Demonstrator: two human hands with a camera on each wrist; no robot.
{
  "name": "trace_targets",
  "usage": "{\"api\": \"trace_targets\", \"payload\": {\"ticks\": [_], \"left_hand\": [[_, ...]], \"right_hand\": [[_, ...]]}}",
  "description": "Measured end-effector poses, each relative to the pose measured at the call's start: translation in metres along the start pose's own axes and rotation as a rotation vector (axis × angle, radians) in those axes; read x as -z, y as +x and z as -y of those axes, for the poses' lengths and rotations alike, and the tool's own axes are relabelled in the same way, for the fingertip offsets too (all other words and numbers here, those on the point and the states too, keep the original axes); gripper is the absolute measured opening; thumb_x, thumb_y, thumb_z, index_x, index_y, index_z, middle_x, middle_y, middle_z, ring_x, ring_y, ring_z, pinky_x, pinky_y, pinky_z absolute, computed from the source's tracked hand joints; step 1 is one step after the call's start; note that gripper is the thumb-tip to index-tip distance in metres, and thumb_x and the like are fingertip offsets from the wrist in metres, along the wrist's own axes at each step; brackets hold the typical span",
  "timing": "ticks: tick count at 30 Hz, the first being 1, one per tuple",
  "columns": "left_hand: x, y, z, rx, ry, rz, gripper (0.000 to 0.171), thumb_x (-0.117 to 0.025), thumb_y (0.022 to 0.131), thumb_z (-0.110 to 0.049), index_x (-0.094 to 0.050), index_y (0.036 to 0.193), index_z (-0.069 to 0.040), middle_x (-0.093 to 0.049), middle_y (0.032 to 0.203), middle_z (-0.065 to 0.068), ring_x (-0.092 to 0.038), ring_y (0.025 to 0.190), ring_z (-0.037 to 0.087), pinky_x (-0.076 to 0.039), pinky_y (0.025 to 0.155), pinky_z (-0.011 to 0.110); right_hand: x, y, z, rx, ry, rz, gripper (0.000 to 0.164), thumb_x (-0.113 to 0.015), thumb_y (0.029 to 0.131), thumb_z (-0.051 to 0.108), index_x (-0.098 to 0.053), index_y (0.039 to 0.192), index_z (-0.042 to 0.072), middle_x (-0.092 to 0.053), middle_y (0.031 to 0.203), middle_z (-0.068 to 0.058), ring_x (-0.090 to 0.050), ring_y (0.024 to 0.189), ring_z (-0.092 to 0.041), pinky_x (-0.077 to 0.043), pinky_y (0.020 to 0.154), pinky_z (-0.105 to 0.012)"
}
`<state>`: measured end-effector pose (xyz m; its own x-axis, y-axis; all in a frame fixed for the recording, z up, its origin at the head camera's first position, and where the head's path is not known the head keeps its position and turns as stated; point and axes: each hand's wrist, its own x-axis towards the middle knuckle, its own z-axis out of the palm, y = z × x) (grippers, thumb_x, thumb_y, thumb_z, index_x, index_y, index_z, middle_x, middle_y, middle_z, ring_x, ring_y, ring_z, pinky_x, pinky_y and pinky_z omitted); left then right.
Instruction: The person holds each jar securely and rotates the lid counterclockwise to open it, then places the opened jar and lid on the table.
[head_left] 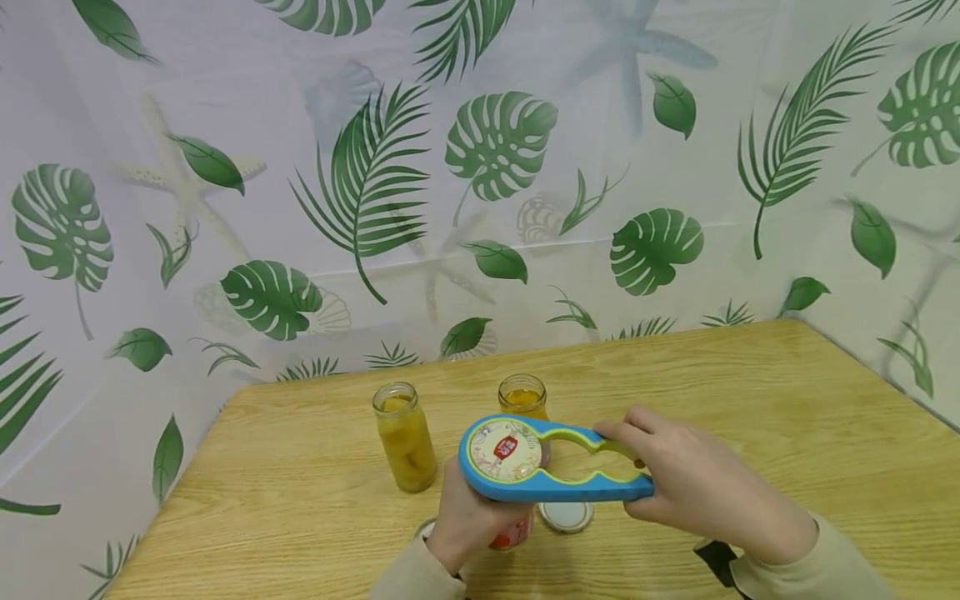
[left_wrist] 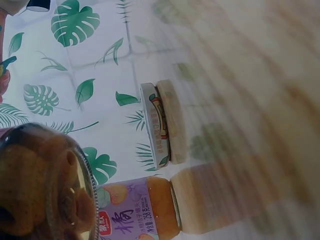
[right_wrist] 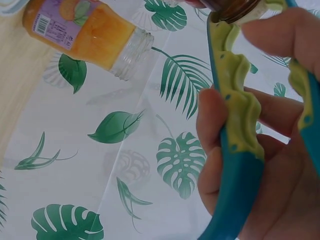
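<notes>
My left hand (head_left: 468,512) grips a glass jar (head_left: 512,533) with a red label, raised over the table's front part. Its printed cream lid (head_left: 506,450) sits inside the round end of a blue and yellow-green jar opener (head_left: 558,490). The opener's handles point right, and my right hand (head_left: 697,475) holds their ends. In the right wrist view, fingers curl around one wavy handle (right_wrist: 235,95). Seen by the left wrist camera, the held jar's bottom (left_wrist: 45,185) shows pieces of fruit inside. Much of the left hand is hidden beneath the opener.
A lidless jar of yellow fruit (head_left: 407,446) stands left of the hands. Another lidless jar (head_left: 523,400), purple-labelled in the right wrist view, stands behind the opener. One lid (head_left: 566,517) lies on the wooden table (head_left: 720,383); another lid (head_left: 426,528) peeks out beside my left wrist.
</notes>
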<state>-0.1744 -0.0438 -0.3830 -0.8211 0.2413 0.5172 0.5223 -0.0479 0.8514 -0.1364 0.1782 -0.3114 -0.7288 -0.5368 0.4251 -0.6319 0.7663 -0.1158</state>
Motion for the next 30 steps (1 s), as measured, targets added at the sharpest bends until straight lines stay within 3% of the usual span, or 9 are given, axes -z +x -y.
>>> {"api": "trace_targets", "payload": {"ticks": [5, 13, 19, 24, 30], "left_hand": [[0.003, 0.000, 0.001, 0.008, -0.015, 0.041, 0.053, -0.075, 0.060, -0.002, -0.055, 0.109, 0.000, -0.061, 0.099, 0.011, -0.057, 0.090, 0.017, -0.046, 0.081, 0.034], [0.007, -0.003, -0.004, 0.044, -0.151, 0.268, 0.068, -0.075, 0.062, -0.011, -0.042, 0.118, 0.007, -0.053, 0.109, 0.018, -0.052, 0.097, 0.014, -0.040, 0.089, 0.033], [0.010, -0.005, -0.006, 0.096, -0.238, 0.374, 0.075, -0.074, 0.064, -0.017, -0.034, 0.122, 0.010, -0.051, 0.112, 0.012, -0.049, 0.100, 0.011, -0.036, 0.092, 0.028], [0.011, -0.007, -0.003, 0.055, -0.295, 0.433, 0.077, -0.074, 0.066, -0.020, -0.031, 0.121, 0.014, -0.051, 0.113, 0.010, -0.049, 0.100, 0.010, -0.035, 0.093, 0.028], [0.011, -0.005, -0.001, 0.045, -0.333, 0.485, 0.077, -0.074, 0.067, -0.023, -0.033, 0.120, 0.015, -0.052, 0.110, -0.001, -0.049, 0.098, 0.010, -0.035, 0.093, 0.031]], "right_hand": [[0.000, -0.001, -0.002, 0.014, -0.001, 0.009, 0.054, -0.074, 0.055, 0.010, -0.059, 0.107, 0.009, -0.045, 0.082, 0.008, -0.038, 0.057, -0.003, -0.036, 0.048, -0.018], [0.009, -0.006, -0.011, 0.052, 0.066, 0.057, 0.059, -0.078, 0.056, 0.009, -0.056, 0.111, 0.010, -0.044, 0.085, 0.011, -0.047, 0.066, -0.003, -0.044, 0.054, -0.021], [0.012, -0.006, -0.015, 0.121, 0.065, 0.024, 0.061, -0.077, 0.053, 0.008, -0.057, 0.110, 0.012, -0.043, 0.083, 0.013, -0.046, 0.066, -0.001, -0.043, 0.053, -0.020], [0.012, -0.007, -0.016, 0.138, 0.085, 0.038, 0.061, -0.078, 0.053, 0.009, -0.057, 0.111, 0.012, -0.044, 0.085, 0.013, -0.049, 0.068, -0.001, -0.043, 0.053, -0.019], [0.012, -0.008, -0.017, 0.154, 0.132, 0.026, 0.059, -0.074, 0.055, 0.005, -0.057, 0.111, 0.010, -0.046, 0.086, 0.013, -0.048, 0.067, 0.000, -0.043, 0.052, -0.018]]}}
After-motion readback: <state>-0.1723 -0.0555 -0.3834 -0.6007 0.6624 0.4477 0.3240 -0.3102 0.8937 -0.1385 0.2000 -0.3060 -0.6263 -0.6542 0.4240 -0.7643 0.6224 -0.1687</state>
